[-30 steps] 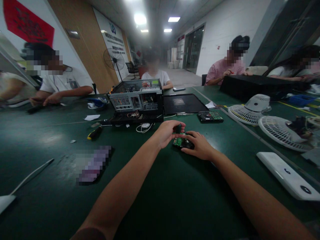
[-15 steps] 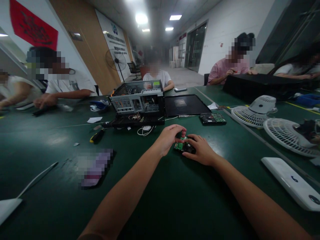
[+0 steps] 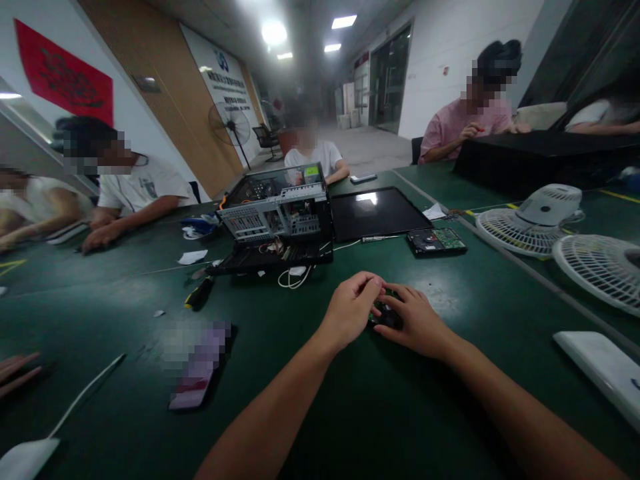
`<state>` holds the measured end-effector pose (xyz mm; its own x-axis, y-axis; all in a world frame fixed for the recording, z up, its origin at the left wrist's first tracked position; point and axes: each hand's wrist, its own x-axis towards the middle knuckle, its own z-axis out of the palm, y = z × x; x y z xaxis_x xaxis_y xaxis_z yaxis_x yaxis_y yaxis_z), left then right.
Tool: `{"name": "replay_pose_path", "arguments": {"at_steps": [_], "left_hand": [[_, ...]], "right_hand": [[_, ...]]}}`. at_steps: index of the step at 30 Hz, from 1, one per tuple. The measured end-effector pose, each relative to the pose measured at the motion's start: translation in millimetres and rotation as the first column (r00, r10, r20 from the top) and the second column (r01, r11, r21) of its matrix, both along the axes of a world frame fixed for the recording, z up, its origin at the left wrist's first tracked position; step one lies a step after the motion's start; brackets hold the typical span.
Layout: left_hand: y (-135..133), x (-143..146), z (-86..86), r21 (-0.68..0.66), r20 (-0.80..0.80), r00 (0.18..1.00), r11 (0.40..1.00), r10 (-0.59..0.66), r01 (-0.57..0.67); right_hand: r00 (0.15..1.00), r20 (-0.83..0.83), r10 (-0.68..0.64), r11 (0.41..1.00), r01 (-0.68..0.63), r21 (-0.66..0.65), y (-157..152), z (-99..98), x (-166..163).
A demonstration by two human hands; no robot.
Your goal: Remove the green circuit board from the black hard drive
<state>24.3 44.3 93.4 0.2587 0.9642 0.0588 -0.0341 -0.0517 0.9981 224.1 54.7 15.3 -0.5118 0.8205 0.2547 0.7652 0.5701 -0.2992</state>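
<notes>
A small hard drive (image 3: 386, 316), dark with a green circuit board, lies on the table and is mostly covered by my hands. My right hand (image 3: 417, 321) grips it from the right side, fingers over the top and thumb along the near edge. Over its left end my left hand (image 3: 354, 308) is closed, thumb and fingers pinched together; whatever is between the fingertips is hidden. Beyond them lies a second hard drive (image 3: 439, 242) with its circuit board facing up.
An opened computer case (image 3: 275, 219) and a flat black panel (image 3: 377, 212) stand ahead. To the left are a screwdriver (image 3: 199, 293), a phone (image 3: 204, 373) and another person's hand (image 3: 19, 372). White fan parts (image 3: 515, 230) and a white power bank (image 3: 603, 373) lie right. People sit around the table.
My left hand's fingers have closed into a pinch over the hard drive and now hide more of it. My right hand keeps its grip. Another person's hand has appeared at the left edge.
</notes>
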Motion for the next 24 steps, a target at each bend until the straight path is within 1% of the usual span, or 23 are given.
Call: {"name": "replay_pose_path", "arguments": {"at_steps": [3,6,9,12,15,17,19,21,24], "left_hand": [[1.4,2.6,-4.8,0.045,-0.066,0.998,0.999,0.023,-0.020],[1.3,2.7,-5.0,0.076,-0.088,0.995,0.997,0.041,-0.034],[1.9,2.2,-0.2,0.100,-0.134,0.990,0.994,0.050,-0.037],[8.0,4.0,7.4,0.111,-0.233,0.969,0.992,0.077,-0.052],[19.4,7.5,13.1,0.138,-0.343,0.919,0.978,0.195,-0.156],[25.5,9.8,14.7,0.179,-0.380,0.876,0.953,0.296,-0.244],[27.4,11.8,15.1,0.219,-0.406,0.844,0.934,0.350,-0.283],[24.7,13.7,15.8,0.263,-0.459,0.815,0.931,0.353,-0.254],[16.7,15.4,19.2,0.336,-0.590,0.745,0.933,0.313,-0.126]], "right_hand": [[1.000,-0.005,-0.008,1.000,0.008,0.001,-0.2,-1.8,-0.3],[1.000,0.001,-0.005,1.000,0.005,0.001,-1.3,-1.5,0.0],[1.000,0.006,-0.009,1.000,0.009,-0.007,-1.8,0.3,0.6],[1.000,0.004,-0.006,1.000,0.006,-0.011,-0.3,1.2,1.6],[1.000,-0.007,-0.001,1.000,0.001,-0.009,2.5,-0.5,2.5],[1.000,-0.021,0.000,1.000,0.000,-0.007,4.0,-2.7,3.1],[0.999,-0.035,-0.001,1.000,0.001,0.001,4.9,-4.6,3.8],[0.999,-0.039,-0.004,1.000,0.004,0.011,5.0,-5.5,4.7],[0.999,-0.033,-0.008,1.000,0.008,0.005,5.1,-5.1,5.6]]}}
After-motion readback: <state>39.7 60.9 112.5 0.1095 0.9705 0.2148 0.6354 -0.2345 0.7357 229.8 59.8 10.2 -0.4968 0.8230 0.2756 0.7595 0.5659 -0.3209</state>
